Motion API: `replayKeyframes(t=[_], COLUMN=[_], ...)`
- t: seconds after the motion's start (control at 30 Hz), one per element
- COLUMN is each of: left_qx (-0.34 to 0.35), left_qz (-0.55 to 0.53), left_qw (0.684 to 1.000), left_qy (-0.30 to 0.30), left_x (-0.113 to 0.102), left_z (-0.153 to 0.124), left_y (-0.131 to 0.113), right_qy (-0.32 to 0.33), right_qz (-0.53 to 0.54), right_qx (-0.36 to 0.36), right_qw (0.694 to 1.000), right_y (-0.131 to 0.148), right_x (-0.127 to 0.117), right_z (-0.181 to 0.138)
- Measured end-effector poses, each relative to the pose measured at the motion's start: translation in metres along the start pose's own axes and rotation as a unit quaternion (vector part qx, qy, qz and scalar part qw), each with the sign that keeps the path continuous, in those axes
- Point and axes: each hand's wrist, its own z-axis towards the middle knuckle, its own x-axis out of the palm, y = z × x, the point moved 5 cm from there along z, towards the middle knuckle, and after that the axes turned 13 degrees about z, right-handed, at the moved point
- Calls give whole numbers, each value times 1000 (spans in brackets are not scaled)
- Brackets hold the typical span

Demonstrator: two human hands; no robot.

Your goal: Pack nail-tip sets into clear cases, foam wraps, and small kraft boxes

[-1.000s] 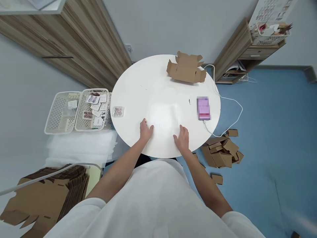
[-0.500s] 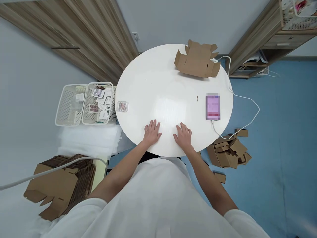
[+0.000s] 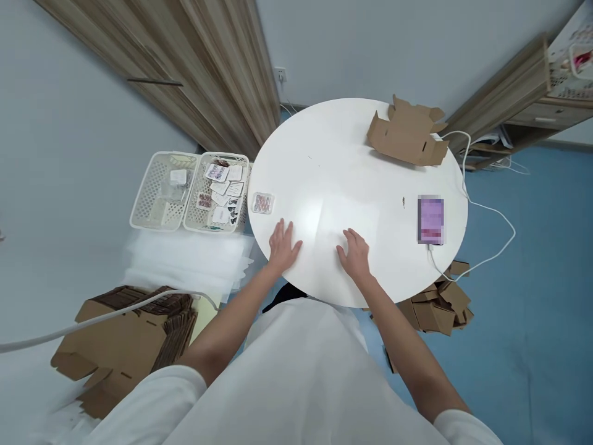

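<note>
My left hand (image 3: 282,248) is over the near left part of the white oval table (image 3: 343,154), fingers spread and holding nothing. Just beyond its fingertips lies a small clear plastic case (image 3: 263,203) with reddish pieces inside. My right hand (image 3: 356,256) is at the near middle of the table, fingers slightly bent and apart, with nothing in it. Whether either palm touches the surface I cannot tell. Toward the far right of the table rests an unfolded brown cardboard box (image 3: 407,135). A device with a pixelated pink screen (image 3: 430,220) lies on the right, a white cable (image 3: 503,247) plugged into it.
Left of the table stand two white baskets, one (image 3: 189,216) with several cards and small packs, the other (image 3: 147,191) holding a few clear pieces. White foam sheets (image 3: 185,259) and stacked flat cardboard boxes (image 3: 120,340) lie below. More cardboard boxes (image 3: 438,312) sit on the floor at right.
The view has swung left, so the table appears farther right. My left hand has come closer to the clear case. My right hand has also shifted left over the table.
</note>
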Motion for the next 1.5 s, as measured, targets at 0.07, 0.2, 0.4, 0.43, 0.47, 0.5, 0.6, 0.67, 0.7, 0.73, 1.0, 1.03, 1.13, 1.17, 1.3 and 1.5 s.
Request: replayKeyframes(t=[0.07,0.2,0.4,0.43,0.47,0.5,0.6,0.67,0.7,0.73,1.0,1.03,1.13,1.17,1.3,1.5], left_qx=[-57,-144,-169,-164,-159,-154,-147,-149,-150,-150,-63,-42,14,28,56,61], left_qz=[-45,-137,-195,-196,-196,-196,-200,-216,-231,-250,-378,-385,-390,-388,-369,-298], left_qw=[997,979,966,967,968,968,969,965,961,957,923,921,914,913,913,938], left_qy=[-39,-43,7,8,7,3,-7,-9,-7,-4,33,50,107,123,163,165], left_x=[-14,-23,-14,-13,-12,-12,-12,-12,-12,-11,-6,-3,8,13,30,43], left_z=[18,54,78,78,78,77,75,73,71,70,39,32,13,7,-12,-24], left_y=[36,90,113,114,114,115,116,116,115,113,43,28,-21,-35,-76,-95], right_qy=[44,124,157,157,158,158,159,153,148,142,70,57,37,30,19,38], right_qz=[78,227,347,346,341,331,300,283,277,272,241,239,228,225,219,185], right_qx=[17,119,164,161,153,144,118,112,109,106,55,55,76,84,114,106], right_qw=[996,958,910,911,914,919,933,940,943,946,966,968,970,970,969,976], right_y=[23,61,97,99,101,101,100,98,96,94,57,47,14,3,-32,-52], right_x=[28,93,160,167,172,177,183,181,178,173,79,63,18,6,-20,-15], right_z=[24,68,111,114,117,119,120,118,117,115,60,49,12,1,-34,-46])
